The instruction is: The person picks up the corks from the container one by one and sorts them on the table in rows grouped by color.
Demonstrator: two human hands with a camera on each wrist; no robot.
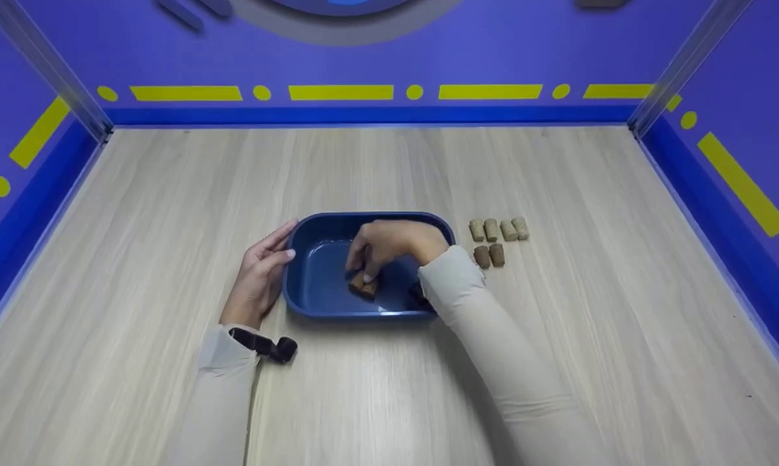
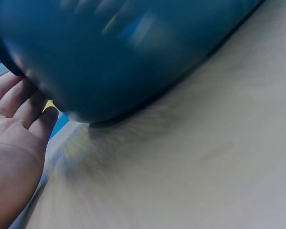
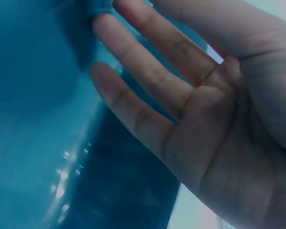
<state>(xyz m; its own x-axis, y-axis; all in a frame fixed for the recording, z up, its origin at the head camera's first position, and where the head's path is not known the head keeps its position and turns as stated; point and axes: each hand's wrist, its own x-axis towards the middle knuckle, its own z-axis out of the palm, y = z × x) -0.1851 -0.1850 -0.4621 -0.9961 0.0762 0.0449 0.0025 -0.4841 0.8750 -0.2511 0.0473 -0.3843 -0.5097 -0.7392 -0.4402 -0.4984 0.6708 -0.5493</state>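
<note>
A dark blue rectangular tub [image 1: 324,314] stands on the table. My left hand [image 1: 259,272] rests against its left end, the thumb at the rim and the fingers stretched along the outer wall; the left wrist view shows these fingers [image 2: 18,102] nearly straight by the tub's side. Inside the tub, my right hand [image 1: 389,243] reaches down and pinches a brown cork [image 1: 368,288] near the floor, with another brown piece close beside it. In the right wrist view the other fingers [image 3: 147,76] are loosely extended, and the cork is hidden.
Right of the tub, several light tan corks [image 1: 491,230] stand in a row, with two darker brown corks [image 1: 496,255] nearer me. A black wrist camera [image 1: 276,349] sits on my left wrist. Blue and purple walls [image 1: 337,116] bound the wooden table [image 1: 169,194].
</note>
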